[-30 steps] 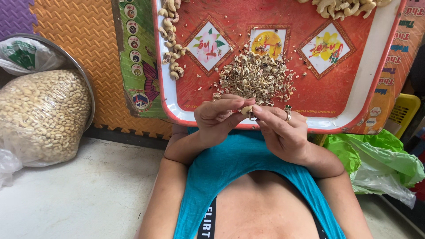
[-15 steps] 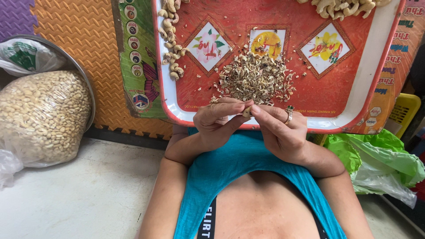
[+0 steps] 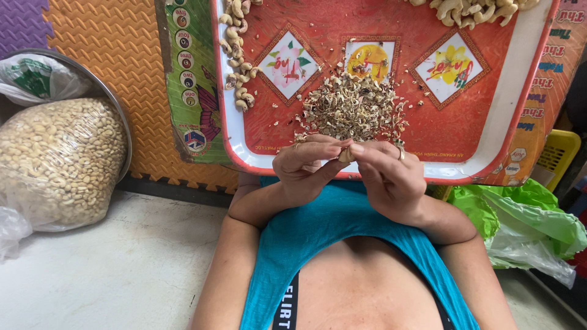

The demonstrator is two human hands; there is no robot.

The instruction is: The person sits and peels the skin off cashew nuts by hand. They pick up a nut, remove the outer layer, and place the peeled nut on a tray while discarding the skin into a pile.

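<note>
— Pinching what, those 2 hands?
— A small pale nut (image 3: 346, 154), gripped between the left hand (image 3: 306, 168) and right hand (image 3: 388, 177), fingertips closed on it, at the near rim of the red tray (image 3: 489, 131).
— Around it?
— A shell pile (image 3: 354, 110) just beyond; a bagged nut heap (image 3: 55, 162) far left.

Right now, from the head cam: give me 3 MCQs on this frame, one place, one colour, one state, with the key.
1. Where is the pile of shell bits?
A. on the red tray
B. in the metal bowl
C. on the floor

2. What colour is the plastic bag at the right?
A. purple
B. green
C. white

3. How do the hands hold the nut?
A. the left hand alone
B. neither touches it
C. both pinch it

Key: 1 A, the pile lies on the tray; 2 B, it is bright green; 3 C, the left hand and the right hand meet on it.
</note>
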